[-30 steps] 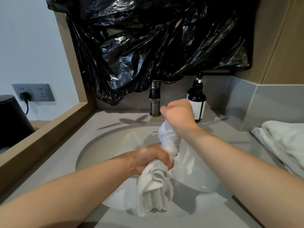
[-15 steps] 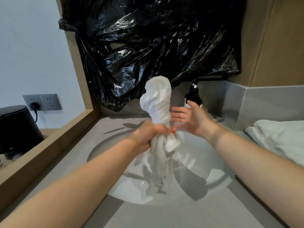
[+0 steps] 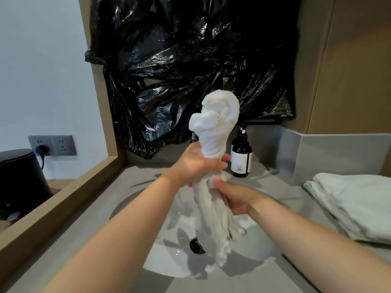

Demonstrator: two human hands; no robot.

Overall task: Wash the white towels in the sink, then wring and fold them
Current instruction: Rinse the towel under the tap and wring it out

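A wet white towel (image 3: pixel 219 123) is twisted into an upright rope above the white sink (image 3: pixel 167 259). My left hand (image 3: pixel 197 163) grips it around its middle, with the bunched top standing above the fist. Just below, my right hand (image 3: pixel 234 198) closes on the hanging lower part, whose loose ends dangle over the basin near the black drain (image 3: pixel 196 246). The tap is hidden behind the towel and my left hand.
A stack of folded white towels (image 3: pixel 355 204) lies on the grey counter at the right. A dark pump bottle (image 3: pixel 241 157) stands behind the sink. Black plastic sheeting (image 3: pixel 190 60) covers the wall above. A wooden ledge (image 3: pixel 53 199), wall sockets and a black appliance (image 3: pixel 19 180) are left.
The towel was turned upright, with my left hand holding its middle. My right hand let go of the end, opened, and now grips the lower part beneath my left hand.
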